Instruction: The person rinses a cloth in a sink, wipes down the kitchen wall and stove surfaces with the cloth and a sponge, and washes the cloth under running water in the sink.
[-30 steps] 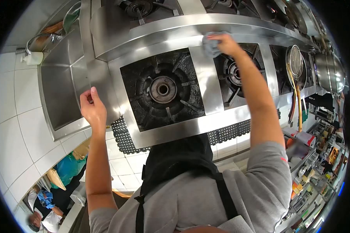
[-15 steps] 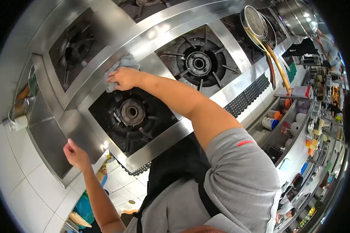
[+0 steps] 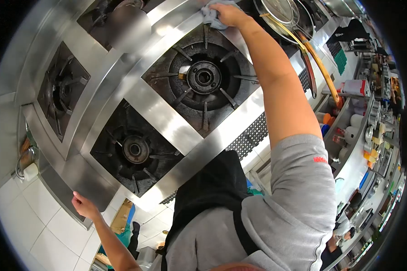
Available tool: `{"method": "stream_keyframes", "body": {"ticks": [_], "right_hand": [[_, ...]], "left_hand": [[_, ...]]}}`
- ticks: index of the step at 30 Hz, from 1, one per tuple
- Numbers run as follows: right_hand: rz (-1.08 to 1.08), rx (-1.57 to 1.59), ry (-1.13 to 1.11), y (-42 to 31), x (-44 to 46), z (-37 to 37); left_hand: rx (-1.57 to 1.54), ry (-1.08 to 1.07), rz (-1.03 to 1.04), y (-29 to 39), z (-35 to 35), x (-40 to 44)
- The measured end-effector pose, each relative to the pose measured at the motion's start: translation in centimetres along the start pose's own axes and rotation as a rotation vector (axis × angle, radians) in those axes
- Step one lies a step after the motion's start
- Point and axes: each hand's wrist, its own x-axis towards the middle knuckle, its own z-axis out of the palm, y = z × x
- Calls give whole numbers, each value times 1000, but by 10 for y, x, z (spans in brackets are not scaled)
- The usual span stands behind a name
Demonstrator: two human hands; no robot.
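Observation:
My right hand [image 3: 229,14] presses a grey cloth [image 3: 216,15] onto the steel stove top [image 3: 169,119], at the back edge above the middle burner [image 3: 204,77]. Its fingers are closed on the cloth. Another burner [image 3: 135,150] sits lower left. My left hand [image 3: 84,205] is raised over the front edge of the sink at the lower left, with its fingers curled together; whether anything is inside them is hidden.
Strainers [image 3: 280,11] with long wooden handles lie on the right burner, handles jutting over the front edge. A large steel pot [image 3: 343,7] stands beyond. Shelves with containers [image 3: 355,122] are at right. Other people are partly visible at right.
My right hand first swept the cloth left along the stove's back edge, then right again to behind the middle burner. The view has turned, and my left hand stays near the sink.

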Motion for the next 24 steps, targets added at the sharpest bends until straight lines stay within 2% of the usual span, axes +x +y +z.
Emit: {"method": "stream_keyframes", "body": {"ticks": [2,4,5,9,11,14,16,17,18,19,20,21,22,23,24], "right_hand": [[-9,-3,262,33,-10,50],[88,-107,183,12,-56,50],[90,-57,235,7,-82,48],[141,-2,201,5,-203,27],[241,-54,208,-3,-260,21],[330,-78,365,-29,-311,32],[303,-87,465,-45,-322,44],[323,-159,353,-43,-323,47],[309,-10,323,-28,-323,55],[476,137,269,-54,-317,28],[625,260,291,-67,-307,15],[481,136,458,-33,-306,31],[580,202,439,-40,-297,10],[454,185,579,-45,-290,2],[463,187,481,-39,-282,-4]], "left_hand": [[22,39,9,9,0,-2],[10,9,2,5,2,0],[11,-26,-1,1,0,1],[-81,1,52,3,3,2],[-127,-13,83,-4,4,3],[-153,-6,100,-3,2,2],[-325,-54,77,-34,21,13],[-368,-87,20,-19,11,8],[-357,36,36,-4,1,-2],[-299,-5,-3,-14,3,3],[-291,71,-6,-12,0,1],[-387,68,3,-25,9,5],[-495,104,-38,-21,7,-2],[-597,115,-88,-24,7,-9],[-702,68,-167,-34,5,-17]]}}
